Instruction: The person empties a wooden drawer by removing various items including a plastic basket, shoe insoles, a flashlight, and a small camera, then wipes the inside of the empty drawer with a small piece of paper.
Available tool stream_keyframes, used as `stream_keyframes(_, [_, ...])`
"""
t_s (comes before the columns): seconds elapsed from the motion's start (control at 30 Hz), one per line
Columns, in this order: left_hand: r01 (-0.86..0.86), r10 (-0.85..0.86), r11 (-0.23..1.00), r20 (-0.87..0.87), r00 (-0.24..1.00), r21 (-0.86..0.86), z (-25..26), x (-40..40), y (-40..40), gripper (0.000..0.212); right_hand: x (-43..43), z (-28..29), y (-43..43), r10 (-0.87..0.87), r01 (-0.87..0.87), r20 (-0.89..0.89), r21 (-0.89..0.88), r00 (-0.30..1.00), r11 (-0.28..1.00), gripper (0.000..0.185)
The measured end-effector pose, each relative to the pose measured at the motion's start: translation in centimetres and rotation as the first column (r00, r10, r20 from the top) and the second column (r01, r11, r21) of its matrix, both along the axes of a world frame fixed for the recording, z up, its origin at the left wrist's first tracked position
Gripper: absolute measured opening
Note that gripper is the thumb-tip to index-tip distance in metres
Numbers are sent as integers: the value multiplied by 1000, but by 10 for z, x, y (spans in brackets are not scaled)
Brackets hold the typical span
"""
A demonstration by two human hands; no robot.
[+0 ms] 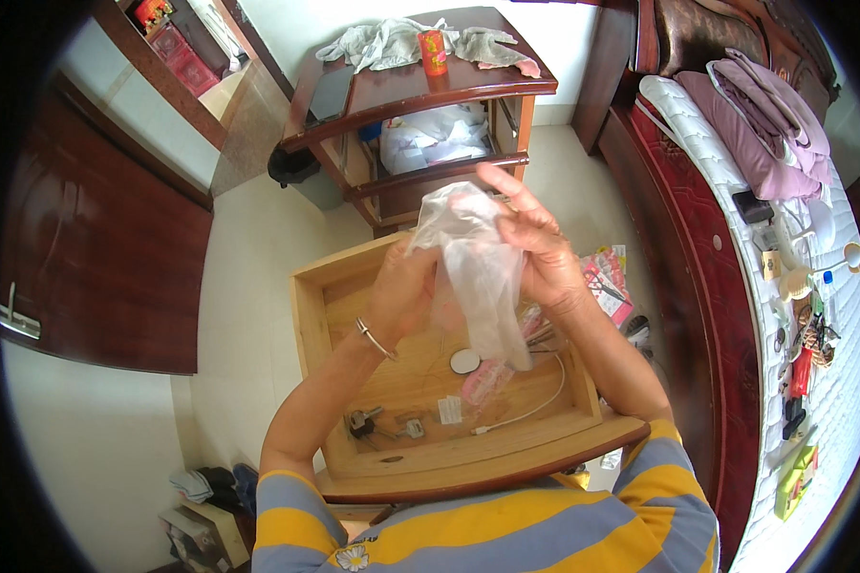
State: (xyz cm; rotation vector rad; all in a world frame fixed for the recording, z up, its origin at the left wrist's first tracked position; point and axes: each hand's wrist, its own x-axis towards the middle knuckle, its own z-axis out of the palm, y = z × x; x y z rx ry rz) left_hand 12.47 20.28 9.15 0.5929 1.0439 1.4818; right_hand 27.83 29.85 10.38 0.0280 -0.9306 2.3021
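A thin translucent plastic bag [473,268] hangs between my two hands, above a wooden drawer [308,322] on my lap. My left hand [405,286] grips the bag's left side, its fingers partly hidden by the film. My right hand [541,251] has the bag between thumb and fingers, with the index finger stretched out. Inside the drawer lie keys [362,422], a small metal piece [413,428], a round white disc [465,362], a white cable [523,421], a paper slip [449,410] and a pink packet [484,383].
Ahead stands a dark wood nightstand [430,97] with cloths, a red can [432,53] and an open compartment holding plastic bags [437,136]. A bin [315,183] is beside it. At right, small items lie on a mattress [849,308]; pink packages [613,283] lie on the floor.
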Motion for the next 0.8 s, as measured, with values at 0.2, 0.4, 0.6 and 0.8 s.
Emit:
stream_keyframes(0.2, [-42,-3,970,184,983,240,24,0,-8,34,-2,1,-6,-146,128,112,153,983,980,57])
stream_keyframes(0.4, [-15,-70,966,316,946,258,35,0,-11,43,-7,-3,-8,-245,206,191,201,951,958,55])
stream_keyframes(0.6, [-173,220,955,-182,958,241,28,5,-17,20,-7,0,-16,-498,226,320,611,806,759,58])
stream_keyframes(0.8, [-119,304,929,-538,786,352,38,6,-21,16,-8,15,-26,-728,194,124,922,674,336,88])
